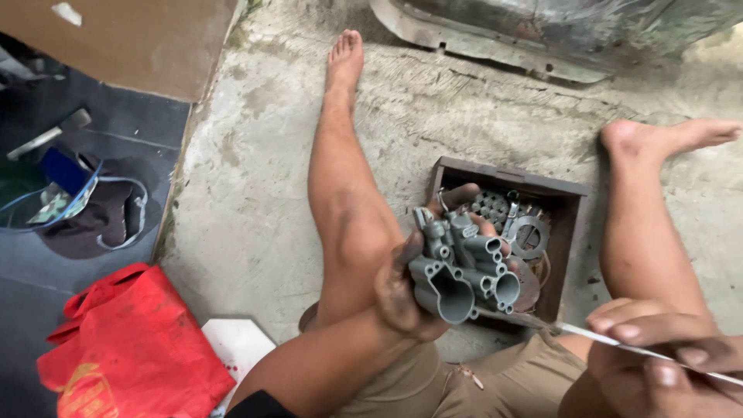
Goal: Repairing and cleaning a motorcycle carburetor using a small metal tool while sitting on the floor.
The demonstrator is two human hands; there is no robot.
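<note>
The person sat on the concrete floor (255,193) with the brown parts box (569,232) between the 2 bare legs. The left hand (406,290) held a grey metal carburetor body (460,267) just above the near left corner of that box, thumb pressed along the near side and fingers wrapped round the far side, so the casting was gripped firmly with its big round bore facing the camera. The right hand (658,360), nearer than the box and to its right, pinched a thin metal rod (588,334) between thumb and closed fingers; its tip reached in just beneath the carburetor body. Loose gaskets and small metal pieces lay inside the box. A red bag (128,344) sat well to the left of it. To my eye, the work would go best with the casting kept steady and the rod guided slowly, straight into its passage, without levering against the soft metal.
</note>
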